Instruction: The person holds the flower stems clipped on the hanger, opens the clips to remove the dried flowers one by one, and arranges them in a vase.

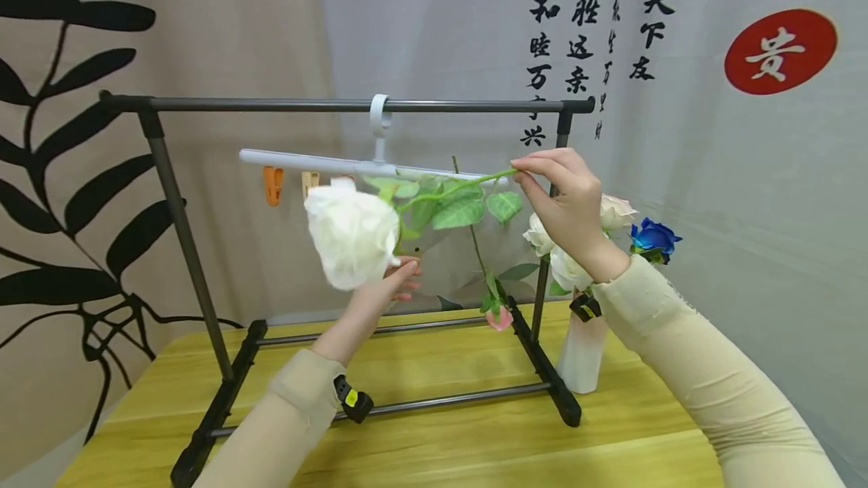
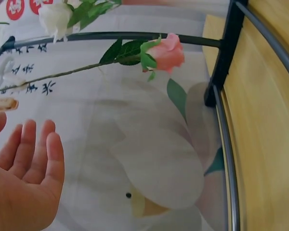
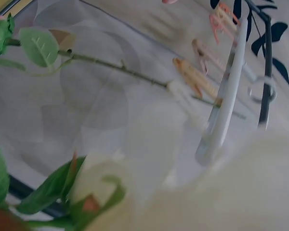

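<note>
My right hand [image 1: 566, 205] pinches the bare end of a green stem between thumb and fingertips. That stem belongs to a white rose [image 1: 349, 236], which lies almost level in the air with its bloom to the left. Below and partly behind the bloom is my left hand [image 1: 380, 296]; in the left wrist view its fingers [image 2: 52, 163] are loosely extended around nothing. A pink rose [image 1: 499, 318] hangs bloom-down from the white clip hanger [image 1: 298, 161], its stem in a pale clip [image 3: 188, 103] in the right wrist view.
The hanger hooks over the top bar [image 1: 271, 105] of a dark metal rack standing on the wooden table [image 1: 434, 450]. An orange clip [image 1: 273, 186] and a wooden clip [image 1: 310, 181] hang at its left. Behind my right forearm stands a white vase [image 1: 582, 356] with white roses and a blue rose [image 1: 654, 238].
</note>
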